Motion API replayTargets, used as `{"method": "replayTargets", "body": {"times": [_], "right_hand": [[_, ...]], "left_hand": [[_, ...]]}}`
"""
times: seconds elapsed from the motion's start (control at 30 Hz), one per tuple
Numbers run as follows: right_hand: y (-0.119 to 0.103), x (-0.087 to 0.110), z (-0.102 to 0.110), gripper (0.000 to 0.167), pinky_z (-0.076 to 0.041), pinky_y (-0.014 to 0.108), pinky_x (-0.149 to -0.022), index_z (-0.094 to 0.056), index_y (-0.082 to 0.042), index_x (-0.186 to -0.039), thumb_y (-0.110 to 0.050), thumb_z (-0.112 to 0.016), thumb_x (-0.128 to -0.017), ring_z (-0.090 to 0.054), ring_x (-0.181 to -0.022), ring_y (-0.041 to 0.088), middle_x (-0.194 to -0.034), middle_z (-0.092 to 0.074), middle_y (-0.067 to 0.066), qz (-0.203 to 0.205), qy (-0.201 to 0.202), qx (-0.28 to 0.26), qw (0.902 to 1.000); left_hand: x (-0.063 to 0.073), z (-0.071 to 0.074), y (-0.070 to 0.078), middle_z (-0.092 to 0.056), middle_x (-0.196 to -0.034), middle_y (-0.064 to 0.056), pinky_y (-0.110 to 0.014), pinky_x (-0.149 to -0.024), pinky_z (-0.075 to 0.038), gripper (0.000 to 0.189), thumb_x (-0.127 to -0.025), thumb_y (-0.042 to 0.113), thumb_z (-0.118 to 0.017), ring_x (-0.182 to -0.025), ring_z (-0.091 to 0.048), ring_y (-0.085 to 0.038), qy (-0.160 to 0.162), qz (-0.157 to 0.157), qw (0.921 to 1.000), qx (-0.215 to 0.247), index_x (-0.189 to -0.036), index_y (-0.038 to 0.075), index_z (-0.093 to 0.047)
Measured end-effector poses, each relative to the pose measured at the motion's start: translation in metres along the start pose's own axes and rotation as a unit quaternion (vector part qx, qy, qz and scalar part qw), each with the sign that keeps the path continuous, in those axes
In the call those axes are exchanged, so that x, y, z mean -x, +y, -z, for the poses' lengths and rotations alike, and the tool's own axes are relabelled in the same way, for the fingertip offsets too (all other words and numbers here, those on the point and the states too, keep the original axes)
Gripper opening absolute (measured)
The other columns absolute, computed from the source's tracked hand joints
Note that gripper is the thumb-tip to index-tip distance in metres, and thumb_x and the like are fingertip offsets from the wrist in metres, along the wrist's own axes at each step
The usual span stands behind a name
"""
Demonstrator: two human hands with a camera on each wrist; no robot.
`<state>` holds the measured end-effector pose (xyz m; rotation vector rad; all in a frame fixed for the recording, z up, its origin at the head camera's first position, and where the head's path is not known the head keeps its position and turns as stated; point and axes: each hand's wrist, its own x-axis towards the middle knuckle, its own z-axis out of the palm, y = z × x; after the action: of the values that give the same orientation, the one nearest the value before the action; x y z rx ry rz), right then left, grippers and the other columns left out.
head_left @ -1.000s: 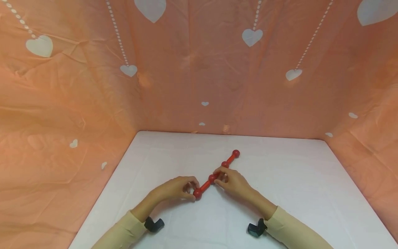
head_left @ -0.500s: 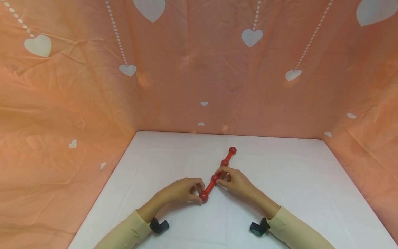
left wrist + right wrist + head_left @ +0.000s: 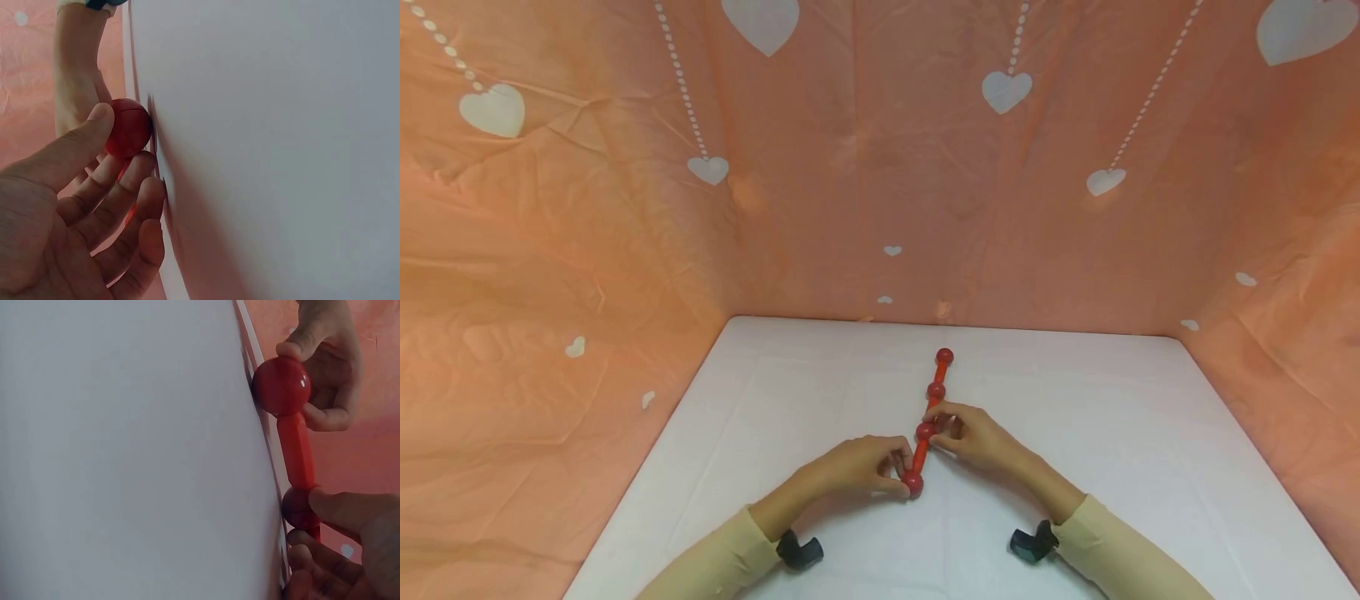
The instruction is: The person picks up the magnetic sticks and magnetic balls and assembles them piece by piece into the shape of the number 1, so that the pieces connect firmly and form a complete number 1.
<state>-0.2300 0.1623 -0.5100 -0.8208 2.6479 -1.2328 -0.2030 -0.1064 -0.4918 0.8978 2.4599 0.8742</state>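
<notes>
A straight chain of several red balls joined by red rods (image 3: 921, 457) lies on the white table (image 3: 1060, 400), pointing almost directly away from me. My left hand (image 3: 865, 465) pinches the nearest end ball (image 3: 913, 484); in the left wrist view its thumb presses that ball (image 3: 129, 128) from one side, the other fingers loosely curled. Farther up, my right hand (image 3: 977, 436) holds the chain at the second ball (image 3: 926, 431), thumb on this ball (image 3: 302, 507) in the right wrist view. Its fingers partly hide the rod beyond. The far end ball (image 3: 944, 357) is untouched.
Orange cloth (image 3: 850, 200) with white hearts surrounds the table at the back and both sides. A black wrist device (image 3: 801, 551) is on the left wrist, and another dark device (image 3: 1033, 542) on the right.
The chain has swung counterclockwise. Its near end moved right and toward me with my left hand, while its far end moved left and away. My right hand shifted slightly right, keeping its hold.
</notes>
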Motion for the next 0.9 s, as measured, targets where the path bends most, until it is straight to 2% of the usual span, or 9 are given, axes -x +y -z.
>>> {"method": "replayTargets", "body": {"times": [0.2,0.53,0.9], "right_hand": [[0.003,-0.001,0.005,0.028,-0.055,0.027,-0.073,-0.074,-0.020,-0.122,-0.012,-0.081,-0.097,-0.063,-0.085,0.013,-0.104,-0.076,-0.007,0.018,-0.012,-0.005,0.9997],[0.008,-0.002,0.009,0.029,-0.055,0.027,-0.075,-0.074,-0.023,-0.123,-0.013,-0.080,-0.098,-0.063,-0.088,0.014,-0.107,-0.075,-0.006,0.015,-0.030,-0.003,0.9994],[0.008,0.000,0.012,0.032,-0.055,0.027,-0.073,-0.072,-0.022,-0.127,-0.013,-0.080,-0.098,-0.063,-0.089,0.014,-0.110,-0.075,-0.005,0.009,-0.025,0.002,0.9996]], "left_hand": [[-0.005,-0.007,0.008,-0.067,-0.090,0.019,-0.022,-0.070,-0.049,0.028,-0.090,0.032,-0.090,-0.076,-0.057,-0.002,0.003,0.001,1.0000,-0.003,-0.105,0.026,-0.067],[-0.008,-0.012,0.012,-0.066,-0.090,0.019,-0.021,-0.069,-0.050,0.027,-0.091,0.031,-0.089,-0.075,-0.057,-0.002,0.009,-0.013,0.9998,-0.010,-0.105,0.025,-0.066],[-0.004,-0.008,0.013,-0.068,-0.093,0.019,-0.021,-0.071,-0.050,0.027,-0.091,0.031,-0.088,-0.077,-0.058,-0.002,0.008,-0.007,0.9999,-0.005,-0.106,0.025,-0.067]]}}
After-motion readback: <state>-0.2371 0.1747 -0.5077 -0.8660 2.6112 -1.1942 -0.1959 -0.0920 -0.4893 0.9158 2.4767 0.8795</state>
